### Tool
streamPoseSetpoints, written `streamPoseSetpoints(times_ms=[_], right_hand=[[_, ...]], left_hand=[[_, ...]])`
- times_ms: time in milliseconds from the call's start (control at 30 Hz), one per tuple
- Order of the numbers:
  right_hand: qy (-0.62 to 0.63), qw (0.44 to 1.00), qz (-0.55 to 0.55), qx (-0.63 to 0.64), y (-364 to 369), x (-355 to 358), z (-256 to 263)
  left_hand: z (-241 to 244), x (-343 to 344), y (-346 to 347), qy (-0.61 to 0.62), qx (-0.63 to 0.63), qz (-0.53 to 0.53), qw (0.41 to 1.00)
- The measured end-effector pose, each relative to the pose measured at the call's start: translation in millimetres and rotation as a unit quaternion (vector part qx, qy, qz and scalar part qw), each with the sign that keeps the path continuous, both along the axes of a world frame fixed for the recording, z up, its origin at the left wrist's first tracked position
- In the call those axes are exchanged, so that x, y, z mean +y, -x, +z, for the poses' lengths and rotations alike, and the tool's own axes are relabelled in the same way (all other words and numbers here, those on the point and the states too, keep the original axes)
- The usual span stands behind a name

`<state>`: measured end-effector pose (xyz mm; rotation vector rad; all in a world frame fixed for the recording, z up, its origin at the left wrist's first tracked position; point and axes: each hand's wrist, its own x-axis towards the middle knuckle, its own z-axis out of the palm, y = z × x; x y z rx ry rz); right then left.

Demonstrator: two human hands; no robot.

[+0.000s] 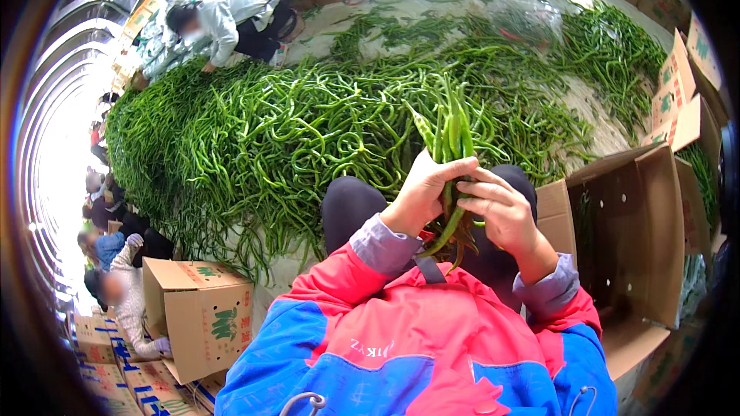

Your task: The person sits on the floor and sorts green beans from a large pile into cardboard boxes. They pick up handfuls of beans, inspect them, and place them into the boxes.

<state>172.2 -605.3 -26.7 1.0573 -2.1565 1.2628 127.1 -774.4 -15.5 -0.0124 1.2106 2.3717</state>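
Observation:
My left hand (425,188) is wrapped around a bunch of long green chili peppers (454,130), which stand nearly upright above my fist. From the other side my right hand (500,214) closes on the same bunch, its fingers against the lower peppers. One curved pepper (445,237) and several darker ends hang below my hands, over my lap. Beyond my knees spreads a large heap of green chili peppers (300,127). The palm sides of both hands are partly hidden.
An open cardboard box (624,231) lies at my right, and another cardboard box (208,315) stands at lower left beside a gloved person (130,294). Across the heap a person (231,20) bends over the peppers. Clear plastic sheeting (526,17) lies at the far side.

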Motion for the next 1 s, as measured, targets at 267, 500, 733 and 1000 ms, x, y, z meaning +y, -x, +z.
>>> streamPoseSetpoints(times_ms=[267, 500, 733, 1000], right_hand=[[0.402, 0.862, -0.015, -0.308, -15, 63, -1], [0.269, 0.887, -0.125, -0.354, -65, 143, 16], [0.434, 0.604, -0.517, -0.424, -170, 353, -127], [0.100, 0.298, -0.728, -0.610, -301, 388, -483]], left_hand=[[21, 102, 1, 0.083, 0.136, -0.075, 0.984], [13, 166, -1, 0.309, 0.595, -0.115, 0.733], [-6, 149, 31, 0.301, 0.320, -0.225, 0.870], [-68, 55, 43, 0.347, 0.084, -0.112, 0.927]])
